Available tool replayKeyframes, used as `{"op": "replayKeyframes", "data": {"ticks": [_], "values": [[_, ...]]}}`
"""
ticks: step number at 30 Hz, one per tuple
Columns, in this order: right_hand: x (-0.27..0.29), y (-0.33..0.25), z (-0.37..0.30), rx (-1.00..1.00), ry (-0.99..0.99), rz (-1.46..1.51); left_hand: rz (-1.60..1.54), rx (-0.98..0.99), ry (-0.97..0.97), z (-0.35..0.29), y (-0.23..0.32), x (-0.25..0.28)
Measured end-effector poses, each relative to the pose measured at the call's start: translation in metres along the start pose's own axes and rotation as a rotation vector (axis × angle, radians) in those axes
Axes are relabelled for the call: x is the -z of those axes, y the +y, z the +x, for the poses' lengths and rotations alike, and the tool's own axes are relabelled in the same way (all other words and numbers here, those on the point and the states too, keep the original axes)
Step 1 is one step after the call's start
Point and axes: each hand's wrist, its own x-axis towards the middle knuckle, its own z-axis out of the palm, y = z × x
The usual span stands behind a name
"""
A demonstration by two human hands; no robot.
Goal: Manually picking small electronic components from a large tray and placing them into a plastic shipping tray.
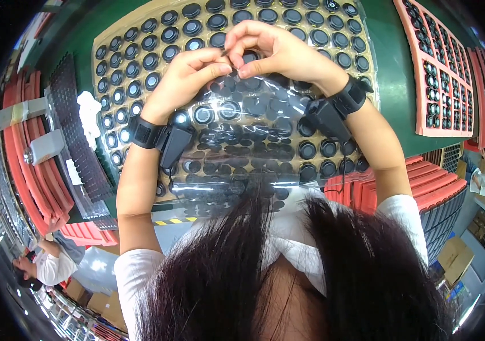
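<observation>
A clear, glossy plastic sheet [239,133] bearing rows of dark round spots spreads from my hands back toward my chest. Its far edge is at the closed fingers of my left hand [188,79], which pinch it. Thumb and fingers of my right hand [273,51] are also closed, meeting the left fingertips; what they grip is too small to make out. Below the sheet and around it lies a large tan tray [98,101] with rows of round black lens-like parts [217,21] in clear pockets. Some parts show pale centres. The sheet partly hides those in the middle.
On the right of the green table [393,74] lies a pink tray [420,122] of similar black parts. Stacked red trays [419,182] stand near right, more red trays [12,142] at left. A black tray [74,108], white crumpled cloth [89,116] and bottle [47,148] sit left.
</observation>
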Motion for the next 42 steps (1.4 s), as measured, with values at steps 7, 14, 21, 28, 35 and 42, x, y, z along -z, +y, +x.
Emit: {"op": "replayKeyframes", "data": {"ticks": [7,14,21,28,35,42], "values": [[0.006,-0.026,-0.012,0.084,0.152,0.095,0.118,-0.007,-0.007,-0.002,0.002,-0.001],[0.081,-0.037,-0.051,0.146,0.74,-0.339,0.082,0.074,-0.01,-0.002,0.006,-0.004],[0.094,-0.018,-0.063,0.109,0.768,-0.52,0.081,0.076,-0.005,-0.002,0.007,-0.004],[0.119,-0.017,-0.076,0.066,1.076,-0.57,0.089,0.045,-0.001,-0.001,0.004,-0.004],[0.126,-0.011,-0.084,0.088,1.138,-0.501,0.104,0.046,0.011,-0.001,0.003,-0.005],[0.147,-0.001,-0.105,0.063,1.109,-0.628,0.111,0.075,0.012,-0.001,0.005,-0.005]]}}
